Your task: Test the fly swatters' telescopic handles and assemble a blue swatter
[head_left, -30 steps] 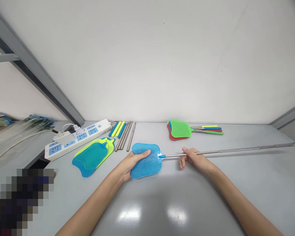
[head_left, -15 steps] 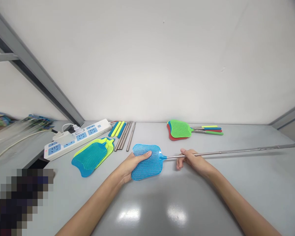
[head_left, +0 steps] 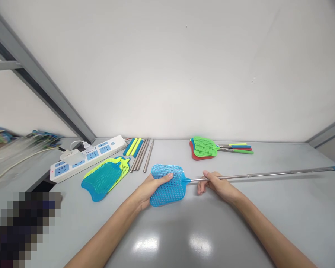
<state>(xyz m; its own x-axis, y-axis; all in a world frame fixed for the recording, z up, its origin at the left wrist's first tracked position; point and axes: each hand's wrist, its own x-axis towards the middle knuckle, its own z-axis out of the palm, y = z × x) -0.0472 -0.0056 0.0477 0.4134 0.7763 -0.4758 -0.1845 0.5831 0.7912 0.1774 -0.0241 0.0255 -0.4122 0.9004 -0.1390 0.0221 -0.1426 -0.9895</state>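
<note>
A blue fly swatter (head_left: 171,193) lies across my view, its perforated head in front of me and its long metal telescopic rod drawn out to the right. My left hand (head_left: 153,186) pinches the head, thumb on top and fingers hidden beneath. Close to the neck, my right hand (head_left: 216,184) is closed round the rod, thumb above it and fingers curled under. The swatter's blue grip shows at the right edge of the view, partly cut off.
Stacked fly swatters (head_left: 205,148) lie by the wall. At left are loose blue and yellow swatter heads (head_left: 103,180), coloured grips (head_left: 134,147), several metal tubes (head_left: 145,158) and a white power strip (head_left: 69,171) with plugs. Bagged goods (head_left: 44,139) sit on the surface farther left.
More of the blue grip has come into view as the rod's far end moved slightly left and down. My right hand has shifted slightly left. My left hand keeps hold of the head.
</note>
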